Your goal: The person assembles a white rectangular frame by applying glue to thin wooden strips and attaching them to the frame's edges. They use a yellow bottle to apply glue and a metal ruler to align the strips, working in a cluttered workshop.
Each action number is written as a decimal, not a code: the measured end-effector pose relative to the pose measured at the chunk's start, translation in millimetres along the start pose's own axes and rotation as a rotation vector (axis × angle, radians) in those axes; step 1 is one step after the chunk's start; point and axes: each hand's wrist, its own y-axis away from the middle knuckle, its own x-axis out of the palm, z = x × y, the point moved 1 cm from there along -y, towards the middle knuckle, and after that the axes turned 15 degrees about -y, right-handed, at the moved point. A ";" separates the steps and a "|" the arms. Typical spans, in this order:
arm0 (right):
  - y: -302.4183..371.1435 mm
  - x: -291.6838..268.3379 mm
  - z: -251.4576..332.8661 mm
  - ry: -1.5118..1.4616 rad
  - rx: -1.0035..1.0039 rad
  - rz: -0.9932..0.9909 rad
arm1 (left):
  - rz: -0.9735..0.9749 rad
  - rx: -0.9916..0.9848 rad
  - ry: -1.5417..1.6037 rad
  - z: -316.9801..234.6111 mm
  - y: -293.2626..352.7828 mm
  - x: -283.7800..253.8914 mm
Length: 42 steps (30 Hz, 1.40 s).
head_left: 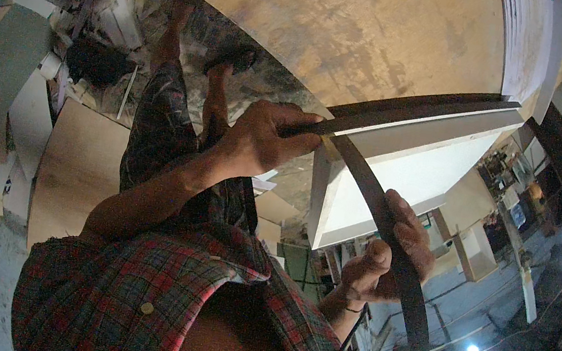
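Observation:
A white open box-like panel frame (396, 185) stands in front of me with a dark strip (420, 120) lying along its upper edge. My left hand (261, 138) pinches the near end of that dark strip, thumb and fingers closed at the frame's corner. From this corner a long flexible dark band (368, 177) bends down to the right. My right hand (393, 254) holds the band between thumb and fingers, and its tail hangs past the hand toward the lower edge. Whether strip and band are one piece I cannot tell.
A large wooden board (319, 14) with a worn surface lies beyond the frame. Offcuts and scraps (121, 6) litter the floor at the far left. Pale boards (78, 174) lean at the left. A lit lamp (473, 350) shows at the lower right.

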 end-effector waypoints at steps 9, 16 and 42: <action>3.0 -12.9 -17.4 0.132 -0.073 0.050 | -0.123 0.178 -0.172 -8.2 8.4 -2.0; 3.3 -1.5 -6.0 0.099 0.075 0.039 | -0.263 0.329 -0.121 -8.5 8.7 0.3; 9.4 -6.3 -7.4 0.040 0.037 0.139 | -0.204 0.316 -0.017 0.7 2.8 -0.1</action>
